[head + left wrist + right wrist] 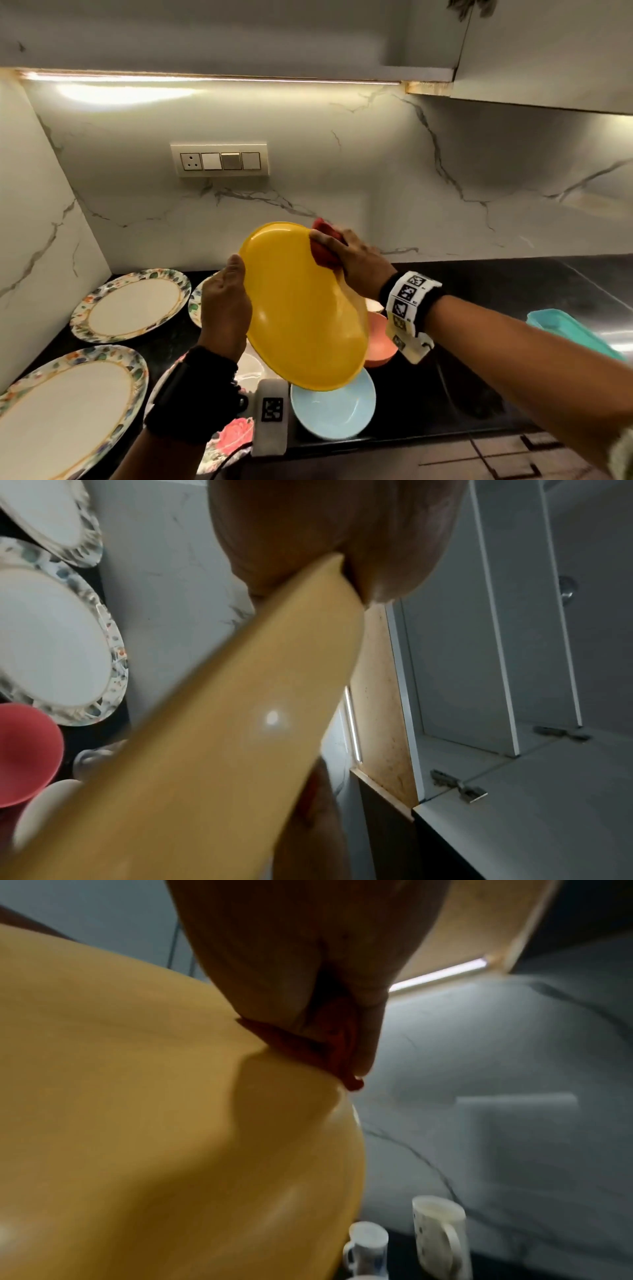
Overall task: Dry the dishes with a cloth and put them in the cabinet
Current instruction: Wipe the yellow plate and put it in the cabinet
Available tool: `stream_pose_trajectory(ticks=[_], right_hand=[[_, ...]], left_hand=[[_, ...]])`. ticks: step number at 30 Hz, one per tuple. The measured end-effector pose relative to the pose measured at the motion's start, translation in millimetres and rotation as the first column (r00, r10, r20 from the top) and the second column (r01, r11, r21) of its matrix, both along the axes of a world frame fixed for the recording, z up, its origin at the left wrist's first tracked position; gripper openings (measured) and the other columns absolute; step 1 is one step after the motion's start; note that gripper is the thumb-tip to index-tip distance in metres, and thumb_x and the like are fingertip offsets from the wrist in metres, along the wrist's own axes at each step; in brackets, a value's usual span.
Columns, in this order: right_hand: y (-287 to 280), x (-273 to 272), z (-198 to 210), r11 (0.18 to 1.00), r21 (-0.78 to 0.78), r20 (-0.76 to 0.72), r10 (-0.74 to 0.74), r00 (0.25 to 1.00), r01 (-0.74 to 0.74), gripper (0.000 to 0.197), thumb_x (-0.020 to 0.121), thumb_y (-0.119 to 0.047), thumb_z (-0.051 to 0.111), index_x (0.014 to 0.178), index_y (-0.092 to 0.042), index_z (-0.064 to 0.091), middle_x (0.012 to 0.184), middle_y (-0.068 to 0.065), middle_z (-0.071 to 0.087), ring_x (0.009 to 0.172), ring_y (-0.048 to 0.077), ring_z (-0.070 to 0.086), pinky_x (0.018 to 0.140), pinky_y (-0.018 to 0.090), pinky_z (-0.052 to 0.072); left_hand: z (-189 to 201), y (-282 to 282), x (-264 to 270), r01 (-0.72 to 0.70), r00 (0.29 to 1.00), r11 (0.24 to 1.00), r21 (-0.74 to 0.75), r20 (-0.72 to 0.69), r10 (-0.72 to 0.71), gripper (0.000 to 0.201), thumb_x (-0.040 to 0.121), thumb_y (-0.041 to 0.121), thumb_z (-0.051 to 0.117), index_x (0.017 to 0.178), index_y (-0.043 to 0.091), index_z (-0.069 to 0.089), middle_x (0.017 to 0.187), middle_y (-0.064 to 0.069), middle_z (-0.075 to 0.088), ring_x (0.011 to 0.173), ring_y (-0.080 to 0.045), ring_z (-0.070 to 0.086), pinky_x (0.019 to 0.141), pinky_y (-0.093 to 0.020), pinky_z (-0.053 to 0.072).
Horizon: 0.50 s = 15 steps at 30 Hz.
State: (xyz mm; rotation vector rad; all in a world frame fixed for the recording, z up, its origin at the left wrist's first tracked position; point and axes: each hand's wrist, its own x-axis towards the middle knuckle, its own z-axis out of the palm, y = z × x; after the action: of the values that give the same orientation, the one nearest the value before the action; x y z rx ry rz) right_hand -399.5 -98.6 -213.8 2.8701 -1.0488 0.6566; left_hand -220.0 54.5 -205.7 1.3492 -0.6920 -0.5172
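Note:
A yellow plate [301, 308] is held up on edge above the black counter, its underside facing me. My left hand [226, 301] grips its left rim, thumb on the near face. My right hand [346, 260] holds a bunched red cloth [323, 246] against the plate's upper right rim. In the left wrist view the yellow plate [212, 737] runs edge-on from my left hand [329, 542]. In the right wrist view the red cloth [329, 1047] is pinched between my right hand [308, 974] and the yellow plate [154, 1110]. The open cabinet [496, 656] shows above.
Two floral-rimmed plates [130, 305] [65, 411] lie on the counter at left. A light blue bowl [334, 407] and a pink bowl [380, 339] sit under the yellow plate. A teal container [568, 332] is at right. Two white mugs [438, 1234] stand by the marble wall.

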Motion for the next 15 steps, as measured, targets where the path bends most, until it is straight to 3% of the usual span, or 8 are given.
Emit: stream_pose_trajectory(ticks=[2,3,5,7,8,11,13,15], right_hand=[[-0.3,-13.6,-13.7,0.965,0.236,0.036,-0.13,0.991,0.118,0.064,0.095,-0.023,0.05,0.151,-0.037,0.02,0.132,0.019,0.044,0.105,0.036,0.057,0.088,0.042,0.049],[3.1,-19.4,-20.6,0.918,0.366,0.052,-0.182,0.982,0.151,0.068,0.094,-0.018,0.053,0.15,-0.036,0.019,0.13,0.019,0.047,0.103,0.034,0.058,0.089,0.041,0.049],[13.1,-29.5,-33.9,0.778,0.609,0.102,-0.267,0.958,0.152,0.077,0.087,0.0,0.053,0.149,-0.031,0.021,0.128,0.017,0.053,0.105,0.031,0.059,0.088,0.041,0.052],[22.2,-36.6,-50.1,0.621,0.778,0.164,-0.346,0.924,0.095,0.075,0.084,0.005,0.047,0.147,-0.029,0.025,0.124,0.015,0.057,0.098,0.031,0.064,0.075,0.041,0.058],[27.5,-39.3,-56.3,0.562,0.823,0.17,-0.385,0.907,0.085,0.068,0.085,0.003,0.044,0.144,-0.029,0.028,0.119,0.015,0.058,0.093,0.032,0.066,0.071,0.044,0.059],[40.8,-43.8,-66.2,0.404,0.912,0.133,-0.464,0.876,0.075,0.04,0.087,-0.004,0.035,0.123,-0.02,0.044,0.096,0.023,0.07,0.079,0.035,0.071,0.076,0.053,0.058],[50.3,-49.2,-62.4,0.237,0.971,0.108,-0.497,0.861,0.015,0.034,0.085,0.0,0.032,0.109,-0.012,0.053,0.084,0.023,0.073,0.075,0.033,0.073,0.075,0.05,0.059],[54.0,-56.5,-55.8,0.085,0.993,0.113,-0.51,0.853,-0.081,0.036,0.085,0.008,0.03,0.107,-0.006,0.056,0.089,0.023,0.073,0.082,0.035,0.073,0.07,0.043,0.06]], left_hand=[[2.8,-3.3,-8.8,-0.025,1.0,0.999,-0.029,0.017,0.026,0.046,0.098,0.039,0.045,0.058,0.018,0.044,0.044,0.005,0.042,0.04,-0.005,0.04,0.055,-0.024,0.035],[2.8,-4.8,-12.3,-0.033,0.999,0.998,-0.045,0.041,0.035,0.047,0.098,0.039,0.044,0.057,0.017,0.042,0.043,0.004,0.039,0.04,-0.008,0.038,0.053,-0.024,0.033],[1.2,-8.6,-21.6,-0.048,0.994,0.993,-0.106,0.093,0.058,0.051,0.098,0.04,0.043,0.056,0.011,0.039,0.05,-0.007,0.034,0.047,-0.017,0.033,0.056,-0.031,0.03],[-4.8,-13.6,-33.3,-0.071,0.98,0.984,-0.164,0.174,0.099,0.055,0.101,0.034,0.041,0.058,-0.001,0.041,0.054,-0.009,0.032,0.051,-0.017,0.03,0.056,-0.034,0.028],[-8.0,-16.1,-40.4,-0.075,0.969,0.979,-0.187,0.22,0.116,0.055,0.101,0.03,0.04,0.056,-0.001,0.039,0.052,-0.008,0.032,0.049,-0.016,0.029,0.054,-0.033,0.026],[-16.8,-20.1,-68.6,-0.04,0.923,0.97,-0.241,0.364,0.128,0.051,0.101,0.033,0.038,0.052,0.021,0.031,0.046,0.001,0.029,0.043,-0.013,0.027,0.049,-0.03,0.023],[-20.8,-19.0,-87.2,-0.035,0.865,0.962,-0.271,0.474,0.165,0.047,0.1,0.04,0.035,0.055,0.027,0.032,0.045,0.006,0.029,0.041,-0.01,0.028,0.045,-0.03,0.022],[-24.2,-17.4,-106.1,0.005,0.804,0.943,-0.332,0.562,0.193,0.048,0.1,0.042,0.032,0.056,0.023,0.037,0.046,0.009,0.028,0.039,-0.008,0.029,0.043,-0.025,0.022]])
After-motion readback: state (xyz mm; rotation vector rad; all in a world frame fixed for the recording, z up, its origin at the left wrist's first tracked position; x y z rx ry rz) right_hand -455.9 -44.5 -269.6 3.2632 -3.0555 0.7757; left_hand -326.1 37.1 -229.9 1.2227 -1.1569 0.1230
